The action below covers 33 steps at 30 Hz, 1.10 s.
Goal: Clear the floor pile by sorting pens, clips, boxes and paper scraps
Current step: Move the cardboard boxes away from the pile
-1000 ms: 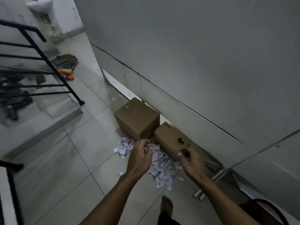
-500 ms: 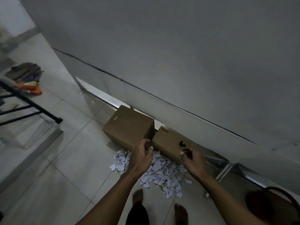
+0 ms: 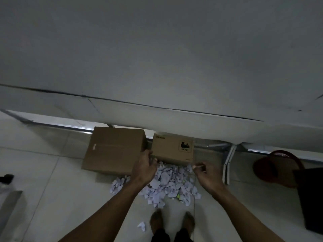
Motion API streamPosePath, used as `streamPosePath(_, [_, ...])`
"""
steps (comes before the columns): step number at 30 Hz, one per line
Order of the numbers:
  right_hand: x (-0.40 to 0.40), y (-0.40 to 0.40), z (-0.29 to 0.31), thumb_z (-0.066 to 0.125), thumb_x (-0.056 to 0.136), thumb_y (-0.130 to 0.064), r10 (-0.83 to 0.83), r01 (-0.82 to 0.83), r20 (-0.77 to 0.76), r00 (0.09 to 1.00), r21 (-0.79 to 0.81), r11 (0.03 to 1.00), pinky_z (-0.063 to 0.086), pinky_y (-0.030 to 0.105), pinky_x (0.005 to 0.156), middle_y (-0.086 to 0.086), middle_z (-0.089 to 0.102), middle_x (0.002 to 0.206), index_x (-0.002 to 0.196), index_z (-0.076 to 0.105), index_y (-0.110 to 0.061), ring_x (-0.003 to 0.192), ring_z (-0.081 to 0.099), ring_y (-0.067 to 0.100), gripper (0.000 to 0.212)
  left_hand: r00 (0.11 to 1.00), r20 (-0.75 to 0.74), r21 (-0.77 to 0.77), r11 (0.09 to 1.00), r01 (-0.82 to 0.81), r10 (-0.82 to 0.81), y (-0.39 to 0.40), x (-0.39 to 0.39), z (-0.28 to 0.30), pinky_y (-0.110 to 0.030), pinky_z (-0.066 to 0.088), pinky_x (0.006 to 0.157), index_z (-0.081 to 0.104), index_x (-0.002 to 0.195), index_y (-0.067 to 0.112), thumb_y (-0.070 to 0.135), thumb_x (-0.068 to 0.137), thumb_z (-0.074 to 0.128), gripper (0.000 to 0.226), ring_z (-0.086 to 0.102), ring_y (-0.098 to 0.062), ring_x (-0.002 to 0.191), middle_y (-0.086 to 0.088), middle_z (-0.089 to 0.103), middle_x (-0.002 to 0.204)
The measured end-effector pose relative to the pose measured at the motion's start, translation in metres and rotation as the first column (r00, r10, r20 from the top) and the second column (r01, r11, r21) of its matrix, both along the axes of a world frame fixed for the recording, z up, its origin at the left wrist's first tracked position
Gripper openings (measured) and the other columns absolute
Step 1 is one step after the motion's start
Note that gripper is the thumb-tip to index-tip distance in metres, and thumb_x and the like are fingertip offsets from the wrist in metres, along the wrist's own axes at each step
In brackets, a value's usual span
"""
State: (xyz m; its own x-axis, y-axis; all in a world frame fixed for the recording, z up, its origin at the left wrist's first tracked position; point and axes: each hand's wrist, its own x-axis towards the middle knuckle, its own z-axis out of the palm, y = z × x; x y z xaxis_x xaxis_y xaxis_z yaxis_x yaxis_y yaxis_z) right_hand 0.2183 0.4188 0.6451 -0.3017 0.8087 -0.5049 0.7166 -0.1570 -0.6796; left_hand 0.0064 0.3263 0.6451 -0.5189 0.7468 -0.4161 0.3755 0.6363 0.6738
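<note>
At six o'clock from the two boxes [image 3: 172,148], the paper scraps [image 3: 167,185] lie unsorted on the floor; left hand [image 3: 144,169] curls empty at the smaller box's corner, right hand [image 3: 207,173] pinches something small. Nearly everything remains.

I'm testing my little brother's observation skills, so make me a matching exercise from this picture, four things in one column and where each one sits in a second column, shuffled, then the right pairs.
Things:
1. larger plain brown cardboard box
2. smaller brown cardboard box with a black label
3. pile of white paper scraps
4. dark red plastic basket

Places:
A. far right, beside a dark bag
B. on the tiles in front of both boxes
C. left of the other box
D. between the two reaching hands

Pairs: 1-C, 2-D, 3-B, 4-A
</note>
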Motion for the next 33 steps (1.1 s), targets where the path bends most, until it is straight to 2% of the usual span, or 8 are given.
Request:
streamPosePath(4, [-0.011,0.006,-0.036,0.058,0.095,-0.026,-0.004,0.006,0.056,0.998,-0.044,0.999,0.037,0.011,0.057,-0.011,0.058,0.082,0.107,0.062,-0.019,0.073,0.052,-0.002,0.014,1.000,-0.018,-0.018,1.000,0.022,-0.022,0.015,-0.021,-0.038,-0.022,0.037,0.079,0.053,0.128,0.009,0.017,0.094,0.056,0.035,0.051,-0.014,0.095,-0.008,0.060,0.117])
streamPosePath(12, [-0.025,0.040,-0.161,0.056,0.095,-0.024,-0.013,0.025,0.121,0.993,-0.096,0.995,0.038,0.013,0.059,-0.010,0.055,0.081,0.117,0.058,-0.014,0.071,0.050,-0.003,0.024,0.999,-0.013,-0.080,0.996,0.041,-0.042,0.045,-0.044,-0.163,-0.025,0.035,0.076,0.050,0.126,0.005,0.014,0.095,0.053,0.033,0.055,-0.027,0.105,-0.011,0.058,0.119])
streamPosePath(17, [-0.027,0.069,-0.267,0.061,0.093,-0.029,-0.068,0.076,0.136,0.988,-0.054,0.996,0.048,0.027,0.075,0.011,0.062,0.113,0.125,0.054,-0.013,0.095,0.062,0.023,0.037,0.999,-0.029,-0.075,0.997,0.019,-0.021,0.068,-0.053,-0.265,-0.033,0.043,0.089,0.047,0.129,0.006,0.019,0.093,0.057,0.039,0.053,-0.030,0.112,-0.011,0.054,0.120])
streamPosePath(21, [-0.035,0.101,-0.357,0.067,0.089,-0.028,-0.206,0.203,0.102,0.973,0.043,0.978,0.046,0.023,0.077,0.015,0.053,0.130,0.133,0.049,-0.008,0.105,0.057,0.026,0.051,1.000,0.004,-0.051,0.999,-0.013,0.013,0.097,-0.066,-0.352,-0.038,0.047,0.090,0.043,0.131,0.007,0.020,0.092,0.058,0.043,0.055,-0.029,0.111,-0.006,0.054,0.118])
streamPosePath(25, [-0.040,0.127,-0.430,0.076,0.077,-0.043,-0.331,0.332,0.074,0.941,-0.001,0.943,0.056,0.038,0.079,0.012,0.052,0.132,0.140,0.040,-0.014,0.114,0.056,0.032,0.078,0.982,0.099,-0.029,0.987,-0.158,0.160,0.122,-0.076,-0.419,-0.036,0.044,0.090,0.038,0.137,0.004,0.021,0.088,0.067,0.059,0.051,-0.032,0.119,-0.014,0.051,0.132])
streamPosePath(28, [-0.041,0.140,-0.477,0.076,0.074,-0.046,-0.355,0.354,0.011,0.935,-0.120,0.928,0.058,0.043,0.081,0.006,0.062,0.124,0.131,0.051,-0.019,0.106,0.062,0.028,0.068,0.904,0.260,-0.076,0.941,-0.331,0.339,0.134,-0.075,-0.462,-0.031,0.044,0.081,0.042,0.139,0.006,0.022,0.081,0.077,0.070,0.054,-0.031,0.118,-0.010,0.051,0.133])
streamPosePath(30, [-0.039,0.141,-0.490,0.077,0.075,-0.042,-0.379,0.369,-0.036,0.925,-0.164,0.915,0.058,0.039,0.079,0.003,0.064,0.120,0.126,0.056,-0.021,0.103,0.063,0.025,0.059,0.892,0.262,-0.091,0.929,-0.358,0.369,0.135,-0.075,-0.478,-0.035,0.048,0.086,0.042,0.140,0.008,0.026,0.074,0.081,0.078,0.054,-0.030,0.118,-0.009,0.051,0.135])
streamPosePath(33, [-0.032,0.139,-0.491,0.075,0.072,-0.047,-0.421,0.403,-0.047,0.906,-0.210,0.891,0.056,0.044,0.088,0.002,0.063,0.122,0.128,0.056,-0.022,0.106,0.061,0.025,0.064,0.878,0.252,-0.086,0.913,-0.399,0.407,0.133,-0.069,-0.479,-0.033,0.045,0.083,0.041,0.140,0.008,0.015,0.081,0.073,0.067,0.053,-0.031,0.118,-0.011,0.051,0.134])
